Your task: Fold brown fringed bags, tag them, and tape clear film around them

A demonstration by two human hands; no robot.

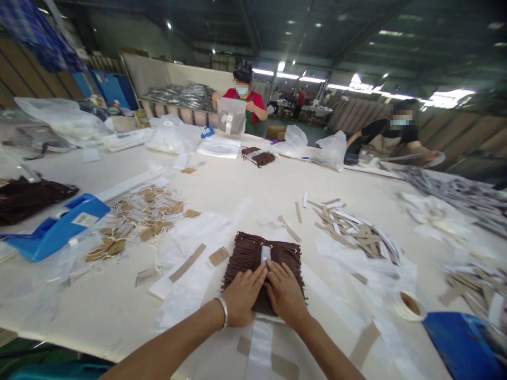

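Observation:
A dark brown fringed pouch point(249, 248) with small metal eyelets lies flat on the table in front of me. Down its middle runs a pale strip point(265, 252), its lower part covered by my fingers. My left hand point(242, 295) rests on the left half of the pouch, fingers stretched toward the strip. From the other side my right hand point(285, 293) lies on the pouch, its fingers extended and its fingertips meeting the left ones at the strip. A white band point(260, 351) shows on the table below the pouch. Close by on the left is a brown card tag point(219, 256).
A blue tape dispenser point(59, 227) and a heap of tags with strings point(146, 211) are on the left. To the right are paper strips point(352, 229), a tape roll point(407, 305) and a blue object point(461, 343). Two co-workers point(257, 108) point(390, 132) stand across the table.

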